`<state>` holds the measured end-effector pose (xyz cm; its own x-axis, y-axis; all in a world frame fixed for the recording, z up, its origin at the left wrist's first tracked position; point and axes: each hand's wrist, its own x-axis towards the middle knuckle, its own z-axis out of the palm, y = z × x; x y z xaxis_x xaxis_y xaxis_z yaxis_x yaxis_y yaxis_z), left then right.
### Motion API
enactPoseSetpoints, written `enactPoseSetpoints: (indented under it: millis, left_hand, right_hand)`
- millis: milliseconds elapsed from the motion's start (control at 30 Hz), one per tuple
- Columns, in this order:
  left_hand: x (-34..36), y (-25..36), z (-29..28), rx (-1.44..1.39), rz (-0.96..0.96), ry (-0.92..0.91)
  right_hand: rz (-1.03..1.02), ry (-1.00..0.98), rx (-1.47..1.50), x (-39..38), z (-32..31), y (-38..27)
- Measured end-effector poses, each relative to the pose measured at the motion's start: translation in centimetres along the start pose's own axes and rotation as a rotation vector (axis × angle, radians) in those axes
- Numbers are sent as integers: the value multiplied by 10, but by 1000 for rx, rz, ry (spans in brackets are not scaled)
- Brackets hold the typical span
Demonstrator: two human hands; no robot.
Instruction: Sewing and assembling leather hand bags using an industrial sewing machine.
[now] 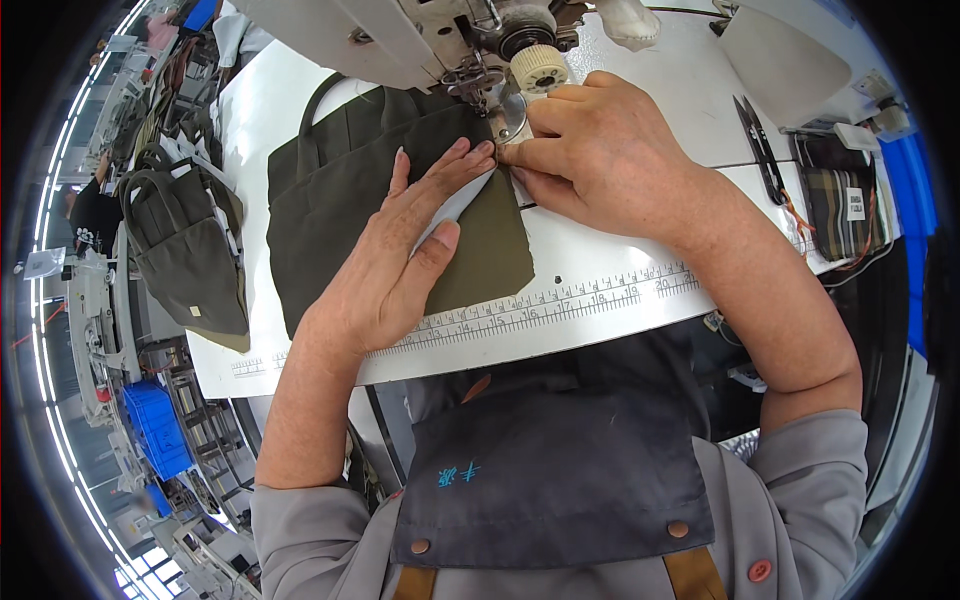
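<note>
A dark olive fabric bag piece (pixel 325 215) with loop handles lies on the white sewing table, its far right edge by the needle area (pixel 482 105) of a sewing machine (pixel 395 35). My left hand (pixel 395 250) rests flat on it, fingers stretched toward the needle. Under that hand a pale strip (pixel 455 212) shows beside a lighter olive layer (pixel 497 250). Just right of the needle, my right hand (pixel 605 150) is closed, thumb and fingers pinching the fabric's edge. Its fingertips partly hide that edge.
A ruler strip (pixel 530 312) runs along the table's near edge. Black thread snips (pixel 762 150) lie at right, near striped fabric (pixel 845 205). Another olive bag (pixel 185 250) hangs over the left side. A cream dial (pixel 540 68) sits above my right hand.
</note>
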<state>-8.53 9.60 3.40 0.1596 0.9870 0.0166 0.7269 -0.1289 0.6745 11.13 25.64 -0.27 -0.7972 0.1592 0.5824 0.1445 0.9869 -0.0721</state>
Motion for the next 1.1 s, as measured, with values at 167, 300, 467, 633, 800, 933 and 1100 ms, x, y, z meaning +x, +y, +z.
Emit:
enactPoseSetpoints:
  millis: [167, 300, 467, 633, 800, 933, 1100]
  left_hand:
    - [4, 9, -9, 109, -11, -70]
    - [2, 15, 3, 364, 37, -60]
    - [-1, 8, 22, 448, 77, 40]
    - [-2, 4, 25, 460, 96, 92]
    - [-3, 1, 25, 450, 78, 67]
    - [-3, -4, 24, 433, 97, 101]
    - [10, -20, 17, 458, 140, 128]
  right_hand:
    - [-6, 14, 15, -2, 1, 2]
    - [9, 13, 59, 0, -1, 3]
    - [55, 42, 117, -1, -6, 3]
    - [43, -73, 176, -2, -5, 4]
    - [17, -65, 126, 0, -6, 1]
    - [37, -68, 81, 2, -7, -2]
    - [97, -81, 24, 5, 0, -2]
